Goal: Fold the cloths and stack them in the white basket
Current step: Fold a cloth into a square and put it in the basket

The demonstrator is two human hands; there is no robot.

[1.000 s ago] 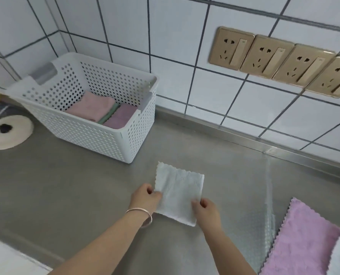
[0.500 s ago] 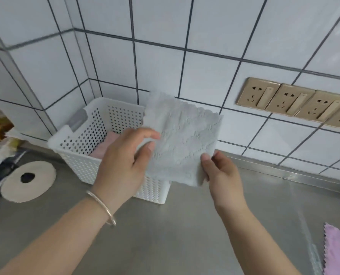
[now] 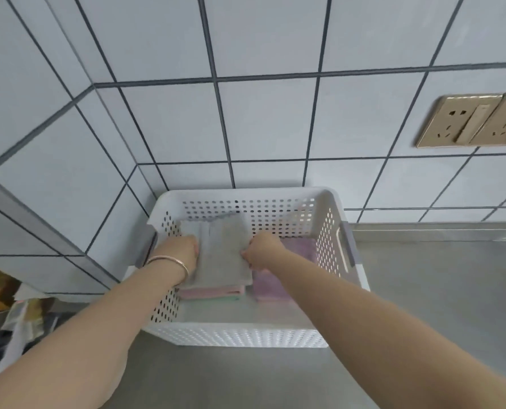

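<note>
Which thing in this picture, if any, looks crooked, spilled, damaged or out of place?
Nothing stands out. Both hands, left and right, hold the grey cloth flat on the pink stack inside the white basket.

White basket (image 3: 240,338): moulded plastic, perforated walls, smooth with a slight sheen; grey plastic handle insert (image 3: 347,246) on the right side.
Grey cloth (image 3: 225,252): soft, matt, fine-napped textile, folded.
Pink cloth (image 3: 213,291) and green cloth (image 3: 231,298) beneath it: the same matt, fuzzy fabric.
Purple cloth (image 3: 271,287), right in the basket: plush, matt pile.
Counter (image 3: 423,305): brushed metal, dull sheen.
Wall tiles (image 3: 269,119): glazed, smooth, dark grout.
Sockets (image 3: 470,121), far right: gold-toned, satin, metallic-looking plates.
Bangle (image 3: 172,261): polished metal.
</note>
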